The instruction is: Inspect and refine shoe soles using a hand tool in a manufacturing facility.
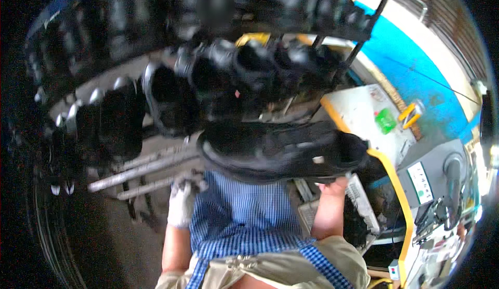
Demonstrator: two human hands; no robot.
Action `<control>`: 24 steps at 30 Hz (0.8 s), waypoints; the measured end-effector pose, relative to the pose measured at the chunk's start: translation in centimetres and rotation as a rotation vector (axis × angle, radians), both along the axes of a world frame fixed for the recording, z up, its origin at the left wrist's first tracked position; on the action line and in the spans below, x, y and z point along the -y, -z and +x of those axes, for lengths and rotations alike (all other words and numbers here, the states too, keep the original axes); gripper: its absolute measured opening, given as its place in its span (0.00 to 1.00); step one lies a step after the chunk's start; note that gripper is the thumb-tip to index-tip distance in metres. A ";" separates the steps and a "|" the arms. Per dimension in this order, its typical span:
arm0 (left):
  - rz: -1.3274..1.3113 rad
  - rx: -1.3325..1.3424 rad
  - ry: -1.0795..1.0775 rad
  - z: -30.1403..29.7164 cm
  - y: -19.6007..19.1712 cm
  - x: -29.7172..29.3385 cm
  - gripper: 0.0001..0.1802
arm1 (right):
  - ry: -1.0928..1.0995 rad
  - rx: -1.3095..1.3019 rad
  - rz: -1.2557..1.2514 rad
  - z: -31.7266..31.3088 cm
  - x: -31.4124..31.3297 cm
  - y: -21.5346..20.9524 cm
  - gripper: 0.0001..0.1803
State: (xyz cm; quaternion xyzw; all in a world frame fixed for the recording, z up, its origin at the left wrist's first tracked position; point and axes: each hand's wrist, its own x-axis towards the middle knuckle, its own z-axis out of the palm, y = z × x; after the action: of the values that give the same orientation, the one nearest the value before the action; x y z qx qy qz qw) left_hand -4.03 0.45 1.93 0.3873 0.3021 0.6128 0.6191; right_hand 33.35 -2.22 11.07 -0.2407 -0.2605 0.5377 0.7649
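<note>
A large black shoe (275, 151) lies sideways across the middle, its toe to the left and its opening to the right. My bare right hand (332, 186) grips its near lower edge by the heel end; most of the fingers are hidden behind the shoe. My left hand (183, 200), in a white glove with dark, soiled fingertips, is left of my blue checked apron (247, 206). Its fingers look loosely bent and apart, with nothing visible in them, close to grey metal bars (145, 169). Blur softens the fingertips.
Ahead, a dark rack (358, 39) carries rows of black footwear (213, 76). To the right stand a white table (364, 107) with a green item (385, 121), a yellow curved pipe (400, 190) and a grey machine (442, 175). A light-coloured crate (364, 203) sits beside my right forearm.
</note>
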 end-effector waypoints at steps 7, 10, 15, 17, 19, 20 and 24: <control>-0.059 0.112 -0.045 2.5 -2.1 1.4 0.15 | 0.612 0.140 0.678 5.2 -4.9 -14.5 0.24; -0.089 0.200 -0.038 3.0 -3.1 1.7 0.12 | 0.877 0.426 0.566 3.5 -8.3 -24.5 0.19; -0.136 0.248 0.000 2.5 -2.7 2.3 0.10 | 0.924 0.695 0.766 1.2 -17.2 -36.0 0.32; -0.186 0.105 0.007 2.9 -3.4 2.4 0.12 | 0.877 0.790 0.611 1.6 -18.4 -38.5 0.34; -0.204 0.106 -0.001 2.4 -3.1 2.6 0.13 | 0.796 0.824 0.414 0.1 -19.3 -39.5 0.36; -0.228 0.107 0.004 2.3 -2.9 2.7 0.13 | 0.788 0.822 0.422 0.3 -19.9 -40.2 0.36; -0.236 0.101 0.000 2.0 -3.0 2.8 0.15 | 0.797 1.009 0.288 2.1 -21.4 -40.4 0.36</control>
State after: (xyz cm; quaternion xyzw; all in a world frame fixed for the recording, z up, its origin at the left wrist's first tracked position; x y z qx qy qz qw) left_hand -2.00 -2.35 4.98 0.2803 0.3407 0.5916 0.6748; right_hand 35.41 19.14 51.48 -0.4365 -0.5475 -0.0058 0.7139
